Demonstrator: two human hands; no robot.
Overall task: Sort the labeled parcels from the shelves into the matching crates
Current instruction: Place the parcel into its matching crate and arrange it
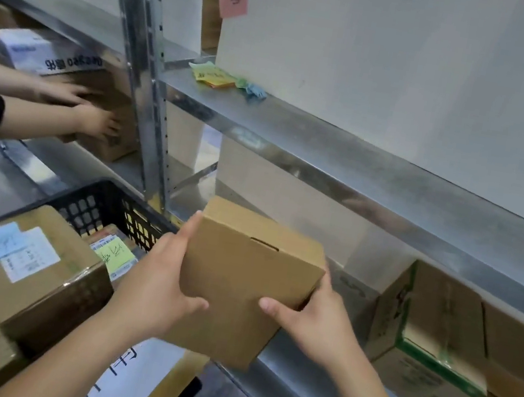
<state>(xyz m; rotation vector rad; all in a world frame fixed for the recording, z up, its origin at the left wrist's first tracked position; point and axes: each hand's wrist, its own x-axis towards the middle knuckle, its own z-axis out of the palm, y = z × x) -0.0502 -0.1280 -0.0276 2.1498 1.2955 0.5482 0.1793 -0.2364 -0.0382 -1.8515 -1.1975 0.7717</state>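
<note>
Holding a plain brown cardboard parcel (246, 282) between both hands, you have it tilted in the air in front of the metal shelves (346, 164). Your left hand (157, 288) grips its left edge, thumb curled onto the top face; your right hand (313, 321) grips the right edge, thumb likewise on top. Just left of the parcel, a black crate (103, 203) holds labeled boxes (30, 267). At far left, another person's hands (94, 116) rest on a carton (109, 110) on the shelf.

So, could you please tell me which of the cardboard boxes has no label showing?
The plain box held between the left hand and right hand; the crate's boxes carry labels.
</note>
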